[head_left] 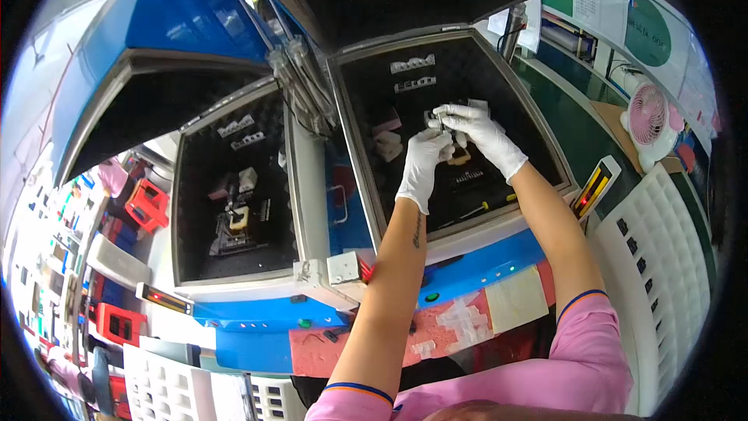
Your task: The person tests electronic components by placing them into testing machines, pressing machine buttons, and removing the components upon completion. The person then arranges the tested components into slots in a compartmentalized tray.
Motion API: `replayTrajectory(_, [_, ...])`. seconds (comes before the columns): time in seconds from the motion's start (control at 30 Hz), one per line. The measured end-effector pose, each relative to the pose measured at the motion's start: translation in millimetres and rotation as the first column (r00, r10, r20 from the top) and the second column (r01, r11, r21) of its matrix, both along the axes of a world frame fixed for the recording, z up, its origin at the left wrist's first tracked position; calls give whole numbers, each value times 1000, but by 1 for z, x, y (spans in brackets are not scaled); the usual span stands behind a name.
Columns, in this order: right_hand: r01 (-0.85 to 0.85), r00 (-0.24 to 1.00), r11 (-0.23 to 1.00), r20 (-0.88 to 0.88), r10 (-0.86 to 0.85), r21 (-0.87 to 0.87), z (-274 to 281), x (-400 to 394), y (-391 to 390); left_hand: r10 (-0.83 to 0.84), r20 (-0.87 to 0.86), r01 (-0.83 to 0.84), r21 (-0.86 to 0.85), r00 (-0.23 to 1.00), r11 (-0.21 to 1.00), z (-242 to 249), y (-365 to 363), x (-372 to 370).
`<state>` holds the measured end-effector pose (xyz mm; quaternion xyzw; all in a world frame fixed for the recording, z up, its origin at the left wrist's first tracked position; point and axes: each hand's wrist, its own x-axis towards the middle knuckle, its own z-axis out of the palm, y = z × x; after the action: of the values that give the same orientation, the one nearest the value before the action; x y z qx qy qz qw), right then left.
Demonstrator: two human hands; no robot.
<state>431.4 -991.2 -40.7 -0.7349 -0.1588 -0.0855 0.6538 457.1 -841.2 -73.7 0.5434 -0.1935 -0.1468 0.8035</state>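
Both my hands wear white gloves and meet inside the foam-lined test box (366, 179) on the right, whose lid stands raised. My left hand (425, 160) has its fingers curled together close to the fixture. Just above and to the right, my right hand (477, 131) pinches with bent fingers. Between the fingertips is a small grey and dark part (433, 118), mostly covered by the gloves, so its kind cannot be told. Below the hands lies a yellowish block (460, 157) on the fixture. A yellow-tipped screwdriver-like tool (474, 209) rests near the box's front edge.
A second open box (234, 253) with a similar fixture stands at left. White moulded trays (658, 242) lean at right, beside a yellow-black light sensor post (595, 187) and a pink fan (650, 117). A pink taped pad (335, 355) covers the front ledge.
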Motion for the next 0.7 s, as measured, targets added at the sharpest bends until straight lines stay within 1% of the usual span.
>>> replayTrajectory(0.07, [8,1000,1000,3,-8,0,-2,1,-1,-3,-55,2,-15,998,1000,1,1,-1])
replayTrajectory(0.1, [12,1000,1000,-12,-12,-6,-5,3,-2,-3,-44,2,-9,999,1000,2,1,-1])
replayTrajectory(0.17, [13,1000,1000,-20,-13,-9,-5,4,-4,15,-80,-19,-47,997,999,1,1,-1])
replayTrajectory(0.2, [1,997,997,-72,5,79,-4,4,-4,24,-101,-31,-67,995,997,1,0,-1])
replayTrajectory(0.27, [-10,983,967,-176,57,256,-6,3,-4,11,-80,-15,-46,997,999,-1,1,-1])
replayTrajectory(0.3, [-14,983,967,-173,60,255,-9,5,-6,-5,-60,3,-35,998,999,0,0,0])
replayTrajectory(0.37, [135,947,963,-317,-55,234,-15,14,-10,-14,-37,13,-37,999,999,2,-1,0])
replayTrajectory(0.4, [206,917,955,-384,-112,213,-17,20,-12,-26,-17,26,1,1000,1000,2,-2,-1])
replayTrajectory(0.47, [200,921,958,-372,-113,203,-6,17,-4,-51,16,49,81,999,995,3,-4,-4])
replayTrajectory(0.5, [202,924,957,-365,-116,208,-1,15,1,-44,18,43,76,999,996,5,-5,-4])
replayTrajectory(0.57, [198,925,955,-364,-109,219,-2,17,5,33,-59,-27,105,998,994,11,-6,-8])
replayTrajectory(0.6, [150,950,961,-304,-75,232,-6,19,3,73,-98,-61,125,992,990,13,-5,-10])
replayTrajectory(0.67, [49,984,966,-177,-3,256,-11,23,6,80,-121,-59,169,989,984,19,-1,-16])
replayTrajectory(0.7, [45,984,963,-181,3,265,-13,25,7,76,-141,-46,204,987,978,22,0,-19])
